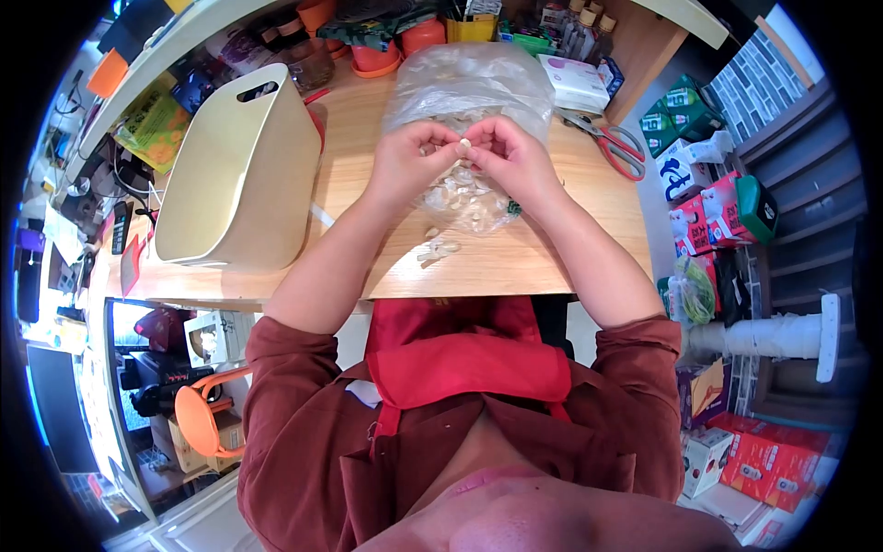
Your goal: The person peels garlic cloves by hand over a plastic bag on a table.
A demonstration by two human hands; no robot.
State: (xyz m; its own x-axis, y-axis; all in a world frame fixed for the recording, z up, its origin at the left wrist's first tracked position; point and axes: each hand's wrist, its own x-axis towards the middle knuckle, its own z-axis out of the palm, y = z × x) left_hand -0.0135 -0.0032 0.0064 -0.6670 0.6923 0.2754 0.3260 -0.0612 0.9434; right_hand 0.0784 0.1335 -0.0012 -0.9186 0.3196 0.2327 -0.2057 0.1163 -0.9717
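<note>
Above the table, my left hand (416,164) and my right hand (511,164) meet, fingertips pinched together on one small pale piece (465,143). Its exact kind is too small to make out. Beneath and behind them lies a clear plastic bag (474,78), with many similar cream-coloured pieces (467,201) in its near part. Several loose pale pieces (438,248) lie on the wood between the bag and the table's front edge. The palms and part of the bag's contents are hidden by the hands.
A tall cream bin (235,175) stands on the table at left. Red-handled scissors (618,152) lie at right, near a white box (574,83). Orange pots (375,57) and bottles (581,37) line the back. Boxes and packages (722,212) are stacked right of the table.
</note>
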